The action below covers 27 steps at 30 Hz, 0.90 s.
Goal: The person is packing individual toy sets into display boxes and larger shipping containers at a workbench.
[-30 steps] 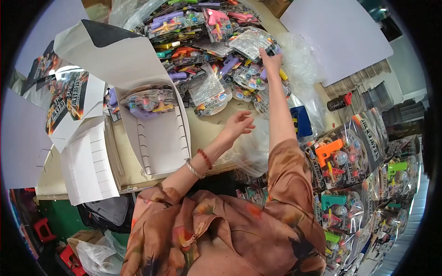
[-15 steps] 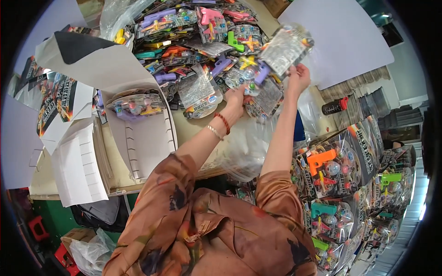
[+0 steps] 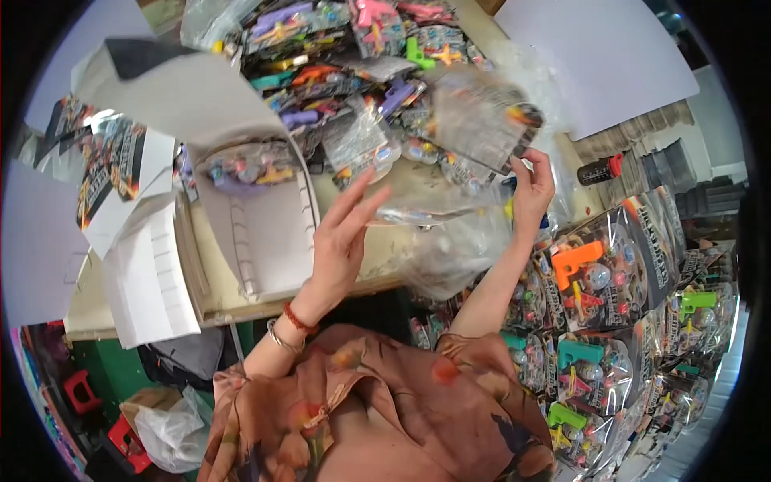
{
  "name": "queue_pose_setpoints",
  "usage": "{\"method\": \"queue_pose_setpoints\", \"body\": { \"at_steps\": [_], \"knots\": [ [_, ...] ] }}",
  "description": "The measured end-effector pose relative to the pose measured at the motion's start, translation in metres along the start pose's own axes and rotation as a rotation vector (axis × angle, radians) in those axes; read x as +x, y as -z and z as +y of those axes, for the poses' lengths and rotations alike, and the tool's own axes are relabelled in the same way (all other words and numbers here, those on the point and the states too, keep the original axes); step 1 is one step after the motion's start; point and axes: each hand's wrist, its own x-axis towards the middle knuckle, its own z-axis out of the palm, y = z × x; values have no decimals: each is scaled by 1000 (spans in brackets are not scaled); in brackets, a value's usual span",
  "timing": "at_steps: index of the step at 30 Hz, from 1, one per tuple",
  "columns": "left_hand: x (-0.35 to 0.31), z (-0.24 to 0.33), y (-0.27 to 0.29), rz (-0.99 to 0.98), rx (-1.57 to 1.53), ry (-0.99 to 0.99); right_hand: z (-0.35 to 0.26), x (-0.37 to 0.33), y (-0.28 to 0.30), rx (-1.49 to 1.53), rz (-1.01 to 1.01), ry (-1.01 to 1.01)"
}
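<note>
My right hand (image 3: 532,193) pinches the lower corner of a carded toy pack (image 3: 482,116), held tilted with its grey printed back showing. Motion blurs the pack. My left hand (image 3: 341,249) is raised over the table edge, fingers stretched out and apart, holding nothing. To its left stands an open white carton (image 3: 273,261), flap up, with toy packs (image 3: 253,169) at its far end. Beyond both hands lies a heap of carded toy-gun packs (image 3: 309,80) in several colours. Clear plastic film (image 3: 450,249) lies between my hands.
White folded cartons (image 3: 148,281) are stacked left of the open one. Hanging or stacked toy packs (image 3: 602,281) crowd my right side. A dark bottle with a red lid (image 3: 601,169) stands at the right, by stacks of grey card (image 3: 666,173). Red stools (image 3: 128,442) are below left.
My left hand has let go of the toy pack and drawn back toward the carton, fingers spreading. My right hand has moved slightly right and down, still holding a pack.
</note>
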Motion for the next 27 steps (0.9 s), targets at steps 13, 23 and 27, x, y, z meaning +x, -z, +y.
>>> {"method": "queue_pose_setpoints", "body": {
  "at_steps": [13, 23, 27],
  "knots": [
    [-23, -36, -10, -100, -21, 181, -32, -68, 17, -39, -520, -239],
    [-39, 25, -18, -15, 412, -548, -115, -122, -4, 1164, -222, -947],
    [-78, -1, -50, -416, 419, -351, -62, -140, -17, 481, -152, -730]
  ]
}}
